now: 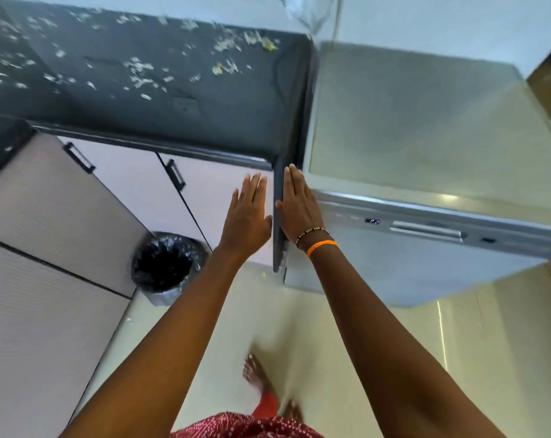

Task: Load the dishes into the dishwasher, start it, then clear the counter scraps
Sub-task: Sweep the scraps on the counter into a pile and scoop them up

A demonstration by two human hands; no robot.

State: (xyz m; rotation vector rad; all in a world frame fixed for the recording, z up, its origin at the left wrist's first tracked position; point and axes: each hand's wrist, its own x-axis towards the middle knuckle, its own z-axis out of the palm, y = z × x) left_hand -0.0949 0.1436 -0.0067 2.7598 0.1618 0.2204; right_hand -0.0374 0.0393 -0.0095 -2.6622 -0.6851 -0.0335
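The silver dishwasher (426, 257) stands on the right with its door closed; a small display is lit on its control strip beside the bar handle. Pale vegetable scraps (135, 69) lie scattered over the dark counter (204, 115) at upper left. My left hand (247, 213) and my right hand (298, 207) are both stretched forward side by side with straight fingers, holding nothing. They hover in front of the dark side panel where the counter meets the dishwasher. The right wrist wears an orange band and a beaded bracelet.
A round bin (166, 267) lined with a black bag stands on the floor below the counter's white cabinet doors (135, 181) with black handles. A white cabinet fills the left. My bare feet stand on a pale tiled floor (362, 358).
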